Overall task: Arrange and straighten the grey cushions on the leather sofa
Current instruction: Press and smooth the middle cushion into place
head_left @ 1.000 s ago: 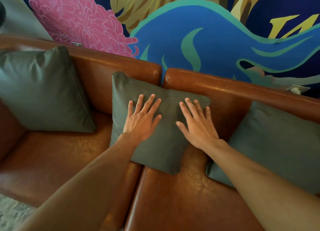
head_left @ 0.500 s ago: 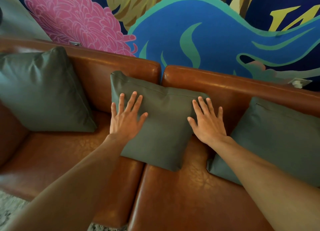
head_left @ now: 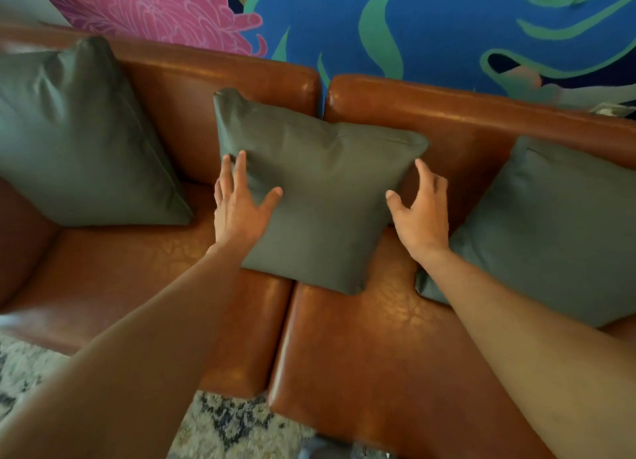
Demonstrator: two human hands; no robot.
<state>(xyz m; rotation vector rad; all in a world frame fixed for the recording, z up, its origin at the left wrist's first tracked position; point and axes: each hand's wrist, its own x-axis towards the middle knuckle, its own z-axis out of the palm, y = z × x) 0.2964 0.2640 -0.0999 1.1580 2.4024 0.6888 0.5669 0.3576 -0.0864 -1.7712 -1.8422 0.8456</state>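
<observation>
Far left: one grey cushion [head_left: 79,138] leans upright against the backrest in the corner of the brown leather sofa [head_left: 361,338], its lower edge on the seat. Patterned rug [head_left: 223,420] shows below the seat front.

Next, your left hand [head_left: 237,203]. Fingers spread and loose, thumb lying on the face of the middle cushion [head_left: 320,197], the other fingertips at that cushion's left edge. Palm flat, not clenched; it grips nothing that you can see.

Centre: the middle cushion sits tilted, top left corner up against the backrest, lower corner pointing down over the gap between the two seat pads. It straddles both sofa sections.

Then your right hand [head_left: 421,214]. Fingers curved and apart, just beside the cushion's right edge. Whether the fingertips touch the fabric cannot be told; the hand is unclenched and holds nothing.

Far right: the third grey cushion [head_left: 547,228] rests against the backrest, its lower left corner partly behind your right forearm. Painted mural [head_left: 430,21] in pink, blue and green runs behind the sofa.
</observation>
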